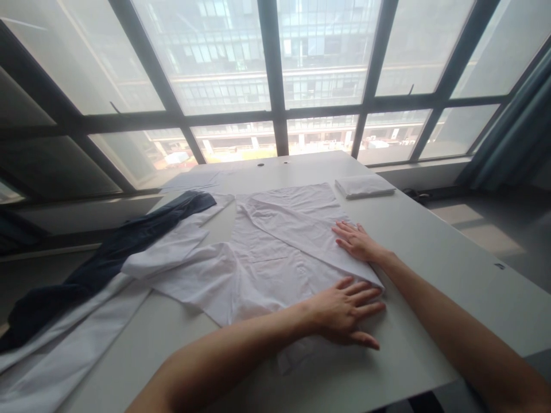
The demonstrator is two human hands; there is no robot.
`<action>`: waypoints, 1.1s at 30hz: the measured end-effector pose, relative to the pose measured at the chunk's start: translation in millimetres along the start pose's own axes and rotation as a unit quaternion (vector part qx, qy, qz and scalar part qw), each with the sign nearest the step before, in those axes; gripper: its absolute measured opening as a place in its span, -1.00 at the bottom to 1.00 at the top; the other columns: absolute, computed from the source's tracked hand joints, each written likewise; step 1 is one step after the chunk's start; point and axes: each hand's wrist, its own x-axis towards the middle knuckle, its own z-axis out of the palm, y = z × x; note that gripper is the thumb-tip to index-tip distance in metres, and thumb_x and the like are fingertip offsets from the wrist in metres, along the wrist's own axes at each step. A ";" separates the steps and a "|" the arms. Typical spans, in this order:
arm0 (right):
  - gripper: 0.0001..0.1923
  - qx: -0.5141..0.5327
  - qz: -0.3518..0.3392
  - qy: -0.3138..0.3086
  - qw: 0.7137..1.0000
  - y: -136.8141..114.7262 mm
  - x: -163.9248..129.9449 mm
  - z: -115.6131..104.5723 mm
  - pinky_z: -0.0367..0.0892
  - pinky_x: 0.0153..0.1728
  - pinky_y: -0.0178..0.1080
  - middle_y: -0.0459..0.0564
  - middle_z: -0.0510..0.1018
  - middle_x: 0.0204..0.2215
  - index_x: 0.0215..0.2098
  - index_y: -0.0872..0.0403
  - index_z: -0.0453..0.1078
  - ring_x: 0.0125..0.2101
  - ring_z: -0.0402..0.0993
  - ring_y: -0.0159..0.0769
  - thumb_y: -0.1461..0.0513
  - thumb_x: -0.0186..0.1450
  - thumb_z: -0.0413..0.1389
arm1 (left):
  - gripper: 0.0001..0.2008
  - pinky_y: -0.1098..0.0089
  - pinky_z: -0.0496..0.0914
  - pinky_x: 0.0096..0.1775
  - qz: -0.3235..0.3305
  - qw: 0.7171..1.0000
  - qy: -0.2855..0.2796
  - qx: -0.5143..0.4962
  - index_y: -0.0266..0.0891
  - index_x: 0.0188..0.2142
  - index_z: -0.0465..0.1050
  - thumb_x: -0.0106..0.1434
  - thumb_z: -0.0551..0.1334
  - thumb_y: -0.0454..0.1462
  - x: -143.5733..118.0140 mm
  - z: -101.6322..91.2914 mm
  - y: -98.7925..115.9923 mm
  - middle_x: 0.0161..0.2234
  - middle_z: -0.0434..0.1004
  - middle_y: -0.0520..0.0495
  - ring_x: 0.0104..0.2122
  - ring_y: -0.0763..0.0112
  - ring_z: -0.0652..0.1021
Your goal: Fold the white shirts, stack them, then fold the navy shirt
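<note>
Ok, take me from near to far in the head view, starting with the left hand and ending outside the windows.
Left hand → right hand → folded white cloth → building beyond the glass.

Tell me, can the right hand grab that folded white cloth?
Probably yes: the right hand rests on the white garment, and nothing seems to stand between it and the folded white cloth.
</note>
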 end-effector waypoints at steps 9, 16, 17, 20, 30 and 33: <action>-0.41 0.001 0.009 -0.007 1.000 -5.0 -1.2 -3.7 -0.18 0.32 0.35 0.12 0.03 0.45 0.44 -0.04 0.09 0.43 -0.08 0.00 0.00 0.51 -0.19 | -0.31 0.09 0.03 0.35 -0.009 0.999 0.013 0.029 -0.21 0.35 0.23 0.41 0.11 0.14 2.1 0.2 0.3 0.41 0.13 -0.23 0.37 0.05 0.19; -0.46 0.001 0.024 0.026 0.999 -10.1 -1.0 -5.8 -0.25 0.25 0.52 0.11 0.07 0.44 0.39 -0.09 0.19 0.43 -0.10 0.08 0.01 0.51 -0.19 | -0.40 0.12 0.07 0.32 -0.007 0.999 0.036 0.035 -0.16 0.29 0.29 0.42 0.14 0.11 6.4 2.9 -2.6 0.36 0.24 -0.19 0.33 0.09 0.26; -0.47 0.004 0.025 0.046 0.999 -11.5 -0.8 -7.1 -0.25 0.24 0.53 0.11 0.09 0.44 0.37 -0.09 0.21 0.43 -0.09 0.09 0.02 0.52 -0.20 | -0.40 0.12 0.06 0.32 -0.006 0.999 0.038 0.035 -0.16 0.29 0.29 0.41 0.14 0.11 6.3 2.9 -2.5 0.36 0.24 -0.19 0.33 0.09 0.26; -0.50 0.024 0.026 0.109 0.993 -19.9 0.2 -8.7 -0.19 0.26 0.50 0.12 0.18 0.41 0.33 -0.09 0.26 0.41 -0.04 0.06 0.04 0.52 -0.22 | -0.40 0.12 0.06 0.33 -0.004 0.998 0.040 0.038 -0.15 0.29 0.29 0.41 0.15 0.11 5.6 2.4 -2.2 0.36 0.25 -0.18 0.33 0.09 0.27; -0.44 -0.022 0.076 0.163 0.983 -55.8 0.4 6.4 -0.24 0.31 0.42 0.24 0.30 0.33 0.23 0.05 0.38 0.39 0.03 0.09 0.01 0.53 -0.27 | -0.48 0.17 0.21 0.25 0.030 0.997 0.074 0.013 -0.25 0.14 0.43 0.47 0.07 0.08 10.7 7.6 -6.3 0.16 0.49 -0.21 0.23 0.11 0.39; -0.43 -0.002 0.042 0.129 0.991 -47.8 -1.2 2.0 -0.22 0.30 0.43 0.20 0.22 0.38 0.29 0.01 0.32 0.42 -0.05 0.07 -0.01 0.53 -0.28 | -0.54 0.24 0.26 0.23 -0.008 0.993 0.114 -0.003 -0.26 0.07 0.48 0.51 0.02 0.02 13.1 6.0 -7.6 0.11 0.53 -0.19 0.17 0.19 0.45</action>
